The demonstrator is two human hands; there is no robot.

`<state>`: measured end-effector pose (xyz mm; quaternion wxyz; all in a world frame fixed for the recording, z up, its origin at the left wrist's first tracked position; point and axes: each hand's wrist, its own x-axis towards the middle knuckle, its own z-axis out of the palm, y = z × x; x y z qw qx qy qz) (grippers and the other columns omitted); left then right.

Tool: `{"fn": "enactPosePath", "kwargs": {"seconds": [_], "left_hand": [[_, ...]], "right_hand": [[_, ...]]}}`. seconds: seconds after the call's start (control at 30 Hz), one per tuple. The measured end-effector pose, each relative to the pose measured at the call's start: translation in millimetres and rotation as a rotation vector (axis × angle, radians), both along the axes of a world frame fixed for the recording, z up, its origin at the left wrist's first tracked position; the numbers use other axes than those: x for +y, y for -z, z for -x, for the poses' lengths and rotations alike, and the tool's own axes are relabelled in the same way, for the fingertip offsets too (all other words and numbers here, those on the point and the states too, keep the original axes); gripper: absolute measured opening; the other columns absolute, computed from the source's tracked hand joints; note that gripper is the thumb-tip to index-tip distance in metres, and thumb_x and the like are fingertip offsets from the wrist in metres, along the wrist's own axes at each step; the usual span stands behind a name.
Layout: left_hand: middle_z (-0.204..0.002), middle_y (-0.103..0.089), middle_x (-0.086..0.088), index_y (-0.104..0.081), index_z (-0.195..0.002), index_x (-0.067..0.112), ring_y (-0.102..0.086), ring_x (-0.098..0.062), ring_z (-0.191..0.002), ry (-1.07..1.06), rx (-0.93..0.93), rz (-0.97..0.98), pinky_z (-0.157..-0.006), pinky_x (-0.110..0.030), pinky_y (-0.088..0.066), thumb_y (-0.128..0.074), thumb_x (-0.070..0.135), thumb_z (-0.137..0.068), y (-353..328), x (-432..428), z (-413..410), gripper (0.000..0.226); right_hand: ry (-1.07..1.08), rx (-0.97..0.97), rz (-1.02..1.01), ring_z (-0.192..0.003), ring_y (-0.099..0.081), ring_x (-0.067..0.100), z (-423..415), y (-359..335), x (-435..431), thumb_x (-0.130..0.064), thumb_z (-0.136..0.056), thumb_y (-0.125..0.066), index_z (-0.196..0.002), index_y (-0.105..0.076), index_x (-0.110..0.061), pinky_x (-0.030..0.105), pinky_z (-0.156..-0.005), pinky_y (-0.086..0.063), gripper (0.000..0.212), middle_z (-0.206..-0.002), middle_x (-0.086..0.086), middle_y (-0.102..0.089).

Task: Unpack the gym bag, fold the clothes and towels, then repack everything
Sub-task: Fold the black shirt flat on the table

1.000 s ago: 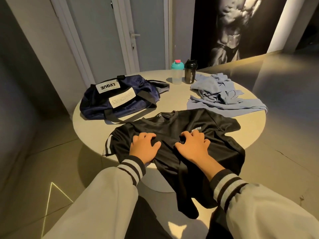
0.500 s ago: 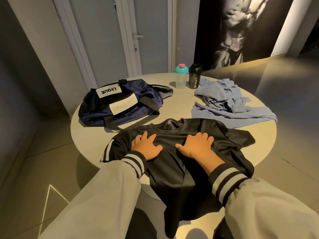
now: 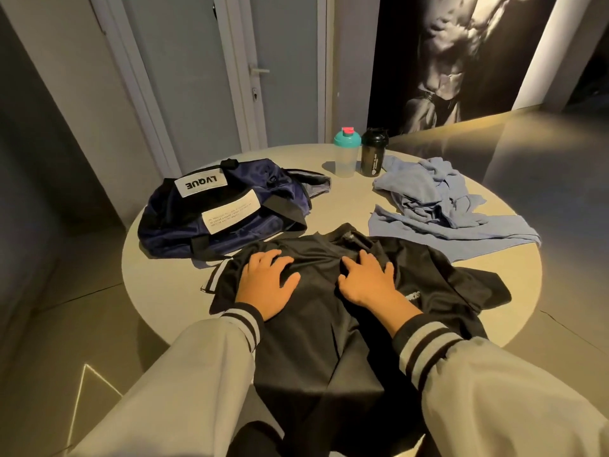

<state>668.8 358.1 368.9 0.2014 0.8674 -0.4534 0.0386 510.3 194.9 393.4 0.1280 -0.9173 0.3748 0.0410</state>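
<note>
Head view: we look down on a person's two hands laid on a black shirt (image 3: 316, 328) that is spread over a round table (image 3: 349, 206) in the lower middle of the frame. The left hand (image 3: 268, 286) lies palm down on the shirt left of centre, fingers apart and nearly straight, gripping nothing. The right hand (image 3: 365, 282) lies near it to the right, palm down below the collar, with fingers spread and slightly bent at the tips. It too has hold of nothing. Both wrists come out of grey sleeves with striped cuffs.

The shirt's hem hangs over the near edge of the table, and a white-striped sleeve end shows at its left.

A dark blue gym bag (image 3: 211, 212) slumps on the table at centre left, just beside the shirt's shoulder, and we read its white label upside down. A heap of light blue cloth (image 3: 428, 199) lies at centre right. At the far edge of the table a clear bottle with a teal lid (image 3: 346, 156) and a black bottle (image 3: 374, 153) stand upright side by side. A grey door (image 3: 197, 77) fills the upper left and a dark poster (image 3: 461, 54) the upper right.
</note>
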Motion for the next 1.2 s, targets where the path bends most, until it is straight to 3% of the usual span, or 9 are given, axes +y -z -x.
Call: {"fn": "enactPosePath", "kwargs": {"seconds": [0.1, 0.2, 0.3, 0.43, 0.57, 0.63, 0.8, 1.03, 1.2], "left_hand": [[-0.141, -0.057, 0.003, -0.062, -0.134, 0.026, -0.049, -0.022, -0.130, 0.039, -0.024, -0.005, -0.112, -0.039, -0.035, -0.049, 0.037, -0.103, -1.8, 5.7, 2.2, 0.035], [-0.139, -0.059, 0.002, -0.066, -0.129, 0.022, -0.051, -0.017, -0.130, 0.158, 0.184, 0.131, -0.113, -0.039, -0.039, -0.052, 0.019, -0.102, -6.2, 20.1, 0.9, 0.031], [-0.145, -0.054, -0.003, -0.067, -0.124, 0.024, -0.045, -0.022, -0.137, -0.128, 0.098, 0.334, -0.119, -0.044, -0.031, -0.049, 0.017, -0.101, -8.0, 37.2, -6.2, 0.029], [-0.163, -0.025, -0.011, -0.049, -0.136, 0.037, -0.014, -0.032, -0.152, -0.527, 0.258, -0.067, -0.123, -0.050, -0.009, -0.049, 0.034, -0.099, -11.6, 56.7, -15.9, 0.037], [-0.147, -0.048, -0.006, -0.053, -0.139, 0.033, -0.040, -0.029, -0.136, -0.413, 0.184, -0.073, -0.115, -0.045, -0.029, -0.054, 0.038, -0.098, -9.1, 63.3, -10.7, 0.041], [-0.145, -0.050, -0.007, -0.052, -0.143, 0.026, -0.043, -0.029, -0.132, -0.358, 0.173, 0.018, -0.112, -0.043, -0.036, -0.053, 0.027, -0.100, -9.5, 65.3, -11.6, 0.043], [-0.152, -0.038, -0.011, -0.041, -0.153, 0.017, -0.044, -0.031, -0.136, -0.508, 0.381, 0.532, -0.115, -0.039, -0.034, -0.046, 0.010, -0.103, -46.2, 78.0, -32.4, 0.051], [-0.135, -0.061, -0.003, -0.062, -0.131, 0.021, -0.055, -0.014, -0.120, -0.274, 0.559, 0.438, -0.091, -0.018, -0.038, -0.065, 0.014, -0.095, -56.7, 67.5, -8.9, 0.037], [-0.151, -0.046, -0.002, -0.046, -0.149, 0.028, -0.047, -0.020, -0.136, -0.195, 0.595, 0.454, -0.108, -0.029, -0.039, -0.054, 0.006, -0.098, -52.2, 62.1, -2.1, 0.056]], "right_hand": [[-0.151, -0.084, -0.030, -0.151, -0.013, 0.031, -15.6, -1.4, 22.8, -0.058, -0.098, -0.041, -0.155, -0.030, -0.028, 0.056, -0.121, -0.012, 0.065, -0.163, 0.011, -0.017], [-0.198, -0.045, -0.100, -0.153, -0.004, 0.029, -27.8, 1.7, 47.3, -0.069, -0.094, -0.041, -0.157, -0.025, -0.033, 0.060, -0.120, -0.002, 0.074, -0.165, 0.009, -0.012], [-0.174, -0.016, -0.062, -0.153, 0.009, 0.033, -35.2, 7.6, 64.7, -0.066, -0.099, -0.026, -0.159, -0.010, -0.035, 0.064, -0.117, 0.008, 0.070, -0.167, 0.011, -0.001], [-0.143, -0.058, -0.053, -0.152, 0.014, 0.038, -42.5, 13.6, 87.0, -0.060, -0.103, -0.018, -0.160, -0.006, -0.032, 0.062, -0.119, 0.007, 0.065, -0.167, 0.015, 0.006], [-0.141, -0.288, 0.047, -0.150, -0.011, 0.032, -45.3, 21.4, 107.7, -0.055, -0.101, -0.037, -0.155, -0.025, -0.023, 0.060, -0.121, -0.007, 0.064, -0.159, 0.012, -0.021], [-0.155, -0.338, 0.044, -0.149, -0.019, 0.028, -45.0, 24.7, 111.2, -0.055, -0.100, -0.038, -0.155, -0.020, -0.025, 0.061, -0.120, -0.008, 0.066, -0.156, 0.008, -0.029], [-0.209, -0.179, -0.003, -0.154, 0.006, 0.029, -47.9, 27.4, 105.7, -0.064, -0.099, -0.020, -0.156, -0.005, -0.046, 0.064, -0.118, 0.005, 0.061, -0.167, 0.004, -0.009], [-0.165, -0.157, -0.020, -0.152, 0.009, 0.037, -56.8, 22.6, 117.5, -0.071, -0.092, -0.031, -0.154, -0.021, -0.045, 0.066, -0.117, 0.006, 0.068, -0.166, 0.011, -0.006], [-0.153, -0.272, 0.003, -0.153, 0.011, 0.028, -51.1, 26.2, 120.7, -0.070, -0.093, -0.032, -0.155, -0.023, -0.039, 0.063, -0.118, 0.006, 0.069, -0.167, 0.008, -0.006]]}}
